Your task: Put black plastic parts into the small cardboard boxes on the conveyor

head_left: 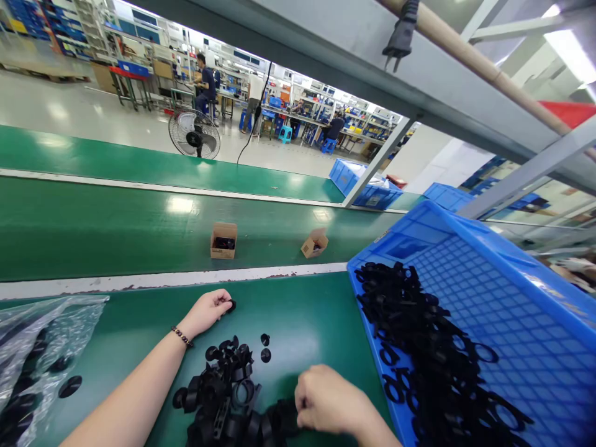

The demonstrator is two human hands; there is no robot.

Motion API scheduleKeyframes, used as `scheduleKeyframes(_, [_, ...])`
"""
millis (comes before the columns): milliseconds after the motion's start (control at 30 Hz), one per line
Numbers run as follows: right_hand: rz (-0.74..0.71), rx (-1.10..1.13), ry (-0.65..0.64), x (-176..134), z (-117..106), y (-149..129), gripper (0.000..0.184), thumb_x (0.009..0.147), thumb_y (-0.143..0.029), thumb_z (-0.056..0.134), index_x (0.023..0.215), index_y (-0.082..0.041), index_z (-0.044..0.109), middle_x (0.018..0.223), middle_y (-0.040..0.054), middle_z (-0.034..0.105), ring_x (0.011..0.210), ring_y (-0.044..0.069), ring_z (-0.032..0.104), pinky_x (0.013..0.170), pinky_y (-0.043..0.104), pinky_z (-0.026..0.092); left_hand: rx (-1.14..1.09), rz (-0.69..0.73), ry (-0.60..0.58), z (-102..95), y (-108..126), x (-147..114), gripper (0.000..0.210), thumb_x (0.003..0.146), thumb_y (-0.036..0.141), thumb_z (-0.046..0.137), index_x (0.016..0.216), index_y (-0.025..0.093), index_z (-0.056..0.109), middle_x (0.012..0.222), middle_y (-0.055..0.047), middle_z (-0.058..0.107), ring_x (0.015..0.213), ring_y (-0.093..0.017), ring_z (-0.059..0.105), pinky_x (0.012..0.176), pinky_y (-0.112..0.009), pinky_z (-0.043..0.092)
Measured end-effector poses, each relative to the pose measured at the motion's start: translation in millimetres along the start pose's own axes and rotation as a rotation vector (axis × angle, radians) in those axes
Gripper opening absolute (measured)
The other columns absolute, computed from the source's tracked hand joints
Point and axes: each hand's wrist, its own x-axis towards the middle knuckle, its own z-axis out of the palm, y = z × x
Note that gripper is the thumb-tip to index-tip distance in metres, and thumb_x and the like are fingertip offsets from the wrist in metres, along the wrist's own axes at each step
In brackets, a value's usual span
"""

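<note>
My left hand [210, 311] pinches a small round black part [231, 305] between thumb and fingertips, just above the green work surface. My right hand [328, 400] is curled, slightly smeared by motion, at the right end of a pile of black plastic parts [233, 397]. Its fingertips are beside dark pieces there, and whatever lies between them is hidden. Rings, clips and small round cup-like pieces make up the pile. Two small black cup-shaped parts [265, 347] lie apart from it, between my hands.
On my right stands a large blue crate [419, 220] with many black ring-ended parts. A clear plastic bag [69, 316] of black discs lies left. Two small cardboard boxes [223, 242] sit on the green belt [116, 223] ahead. A metal frame [298, 43] with a hanging plug crosses overhead.
</note>
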Motion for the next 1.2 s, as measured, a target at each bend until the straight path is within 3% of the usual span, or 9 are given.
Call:
scheduleKeyframes(100, [0.149,-0.092,-0.003,-12,27,-12,0.008,0.06,-0.03,0.061,0.061,-0.023,0.066,0.057,0.0007,0.063,0.056,0.015,0.057,0.05,0.022,0.033,-0.003,0.002,0.003,0.4,2,-2,0.023,0.069,0.041,0.049,0.07,0.018,0.048,0.055,0.006,0.045,0.045,-0.008,0.042,0.046,-0.019,0.037])
scheduleKeyframes(167, [0.168,-0.118,0.036,-10,35,-13,0.009,0.064,-0.025,0.056,0.061,-0.022,0.065,0.062,0.002,0.064,0.059,0.016,0.058,0.052,0.023,0.033,-0.008,0.0,0.012,-0.3,3,-3,0.024,0.068,0.042,0.049,0.069,0.018,0.048,0.055,0.006,0.046,0.045,-0.008,0.043,0.047,-0.02,0.037])
scheduleKeyframes(500, [0.229,-0.248,0.416,22,13,34,0.024,0.069,-0.005,0.038,0.064,-0.018,0.057,0.073,0.003,0.055,0.058,0.012,0.053,0.052,0.022,0.033,0.025,0.017,0.087,-3.3,-4,1,0.026,0.069,0.043,0.047,0.073,0.018,0.052,0.054,0.006,0.046,0.045,-0.009,0.043,0.047,-0.02,0.036])
scheduleKeyframes(600, [0.188,-0.264,0.592,43,-13,59,0.025,0.074,-0.007,0.036,0.068,-0.019,0.057,0.085,0.0039,0.055,0.064,0.011,0.053,0.059,0.021,0.037,0.069,0.022,0.103,-1.5,-5,2,0.028,0.069,0.045,0.047,0.072,0.018,0.053,0.054,0.005,0.047,0.046,-0.01,0.044,0.048,-0.02,0.036])
scheduleKeyframes(767, [0.119,-0.373,0.925,108,-95,112,0.028,0.077,-0.008,0.034,0.083,-0.017,0.06,0.104,0.0069,0.055,0.084,0.016,0.052,0.076,0.026,0.038,0.066,0.021,0.099,0.6,-6,4,0.028,0.069,0.045,0.045,0.072,0.018,0.053,0.054,0.005,0.046,0.047,-0.01,0.044,0.047,-0.021,0.036])
scheduleKeyframes(867, [0.012,-0.486,0.89,149,-134,126,0.029,0.074,-0.005,0.037,0.084,-0.016,0.062,0.105,0.0088,0.055,0.086,0.017,0.05,0.081,0.03,0.035,0.064,0.03,0.091,1.2,-6,4,0.027,0.07,0.043,0.045,0.071,0.018,0.053,0.053,0.005,0.044,0.046,-0.01,0.042,0.047,-0.02,0.035])
scheduleKeyframes(933, [-0.032,-0.541,0.837,169,-147,127,0.027,0.074,-0.006,0.04,0.08,-0.015,0.064,0.101,0.0102,0.057,0.084,0.018,0.049,0.08,0.033,0.034,0.067,0.035,0.089,1.4,-6,5,0.026,0.07,0.043,0.045,0.07,0.018,0.052,0.052,0.006,0.043,0.046,-0.01,0.042,0.047,-0.02,0.035])
scheduleKeyframes(1100, [-0.061,-0.6,0.767,197,-149,122,0.024,0.071,-0.006,0.043,0.065,-0.017,0.065,0.069,0.0109,0.061,0.093,0.024,0.043,0.084,0.04,0.028,0.078,0.042,0.097,1.2,-6,7,0.025,0.071,0.042,0.044,0.072,0.018,0.053,0.053,0.006,0.044,0.047,-0.009,0.041,0.046,-0.019,0.034])
scheduleKeyframes(1200, [-0.06,-0.626,0.734,207,-143,118,0.023,0.067,-0.006,0.045,0.068,-0.017,0.065,0.068,0.0113,0.061,0.099,0.026,0.04,0.088,0.044,0.023,0.105,0.053,0.103,0.8,-7,8,0.023,0.072,0.039,0.045,0.072,0.018,0.054,0.054,0.006,0.045,0.048,-0.009,0.041,0.047,-0.019,0.033])
